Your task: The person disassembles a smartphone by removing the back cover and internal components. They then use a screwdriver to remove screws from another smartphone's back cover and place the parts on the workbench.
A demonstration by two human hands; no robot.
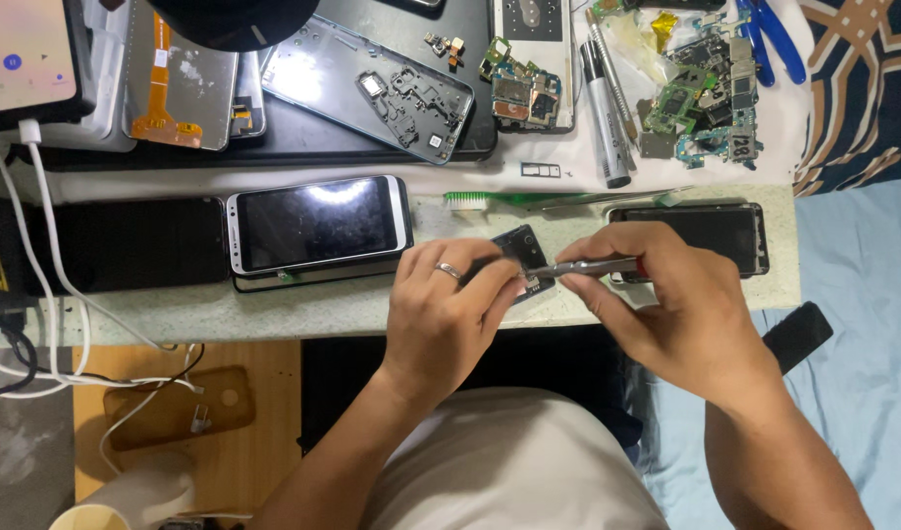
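Observation:
My left hand [441,314], with a ring on one finger, grips a small dark phone part [518,247] at the front edge of the worktable [274,309]. My right hand [666,304] holds a thin metal screwdriver [583,267], its tip resting on that part. A white-framed phone [318,224] lies face up just left of my left hand, stacked on a darker phone. Behind my right hand lies a black phone [711,234] face up.
A green toothbrush [529,199] lies behind the hands. Farther back are an opened phone frame [372,88], circuit boards [701,98], a grey marker [605,108] and blue-handled pliers [769,34]. White cables [48,245] hang off the left edge. A brown phone case [176,407] lies on the wooden floor.

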